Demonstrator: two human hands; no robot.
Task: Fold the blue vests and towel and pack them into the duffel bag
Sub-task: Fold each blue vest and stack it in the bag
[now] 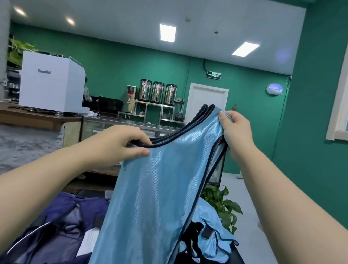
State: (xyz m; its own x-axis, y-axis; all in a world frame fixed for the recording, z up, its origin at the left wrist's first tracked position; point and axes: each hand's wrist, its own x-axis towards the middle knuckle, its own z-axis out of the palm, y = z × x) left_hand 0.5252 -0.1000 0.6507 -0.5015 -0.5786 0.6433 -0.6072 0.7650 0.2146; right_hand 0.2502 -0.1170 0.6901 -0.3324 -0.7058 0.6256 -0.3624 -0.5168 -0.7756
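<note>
now, in the head view, our left hand (120, 144) pinches the neckline of the blue vest (155, 196) while our right hand (235, 133) grips its shoulder strap, holding it above the open duffel bag (55, 222). the slick fabric could slip from our fingers (143, 151) and fold crooked.

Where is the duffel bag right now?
In the head view the navy duffel bag lies open at the lower left, under the left forearm, just left of the held blue vest hanging in front of it.
</note>
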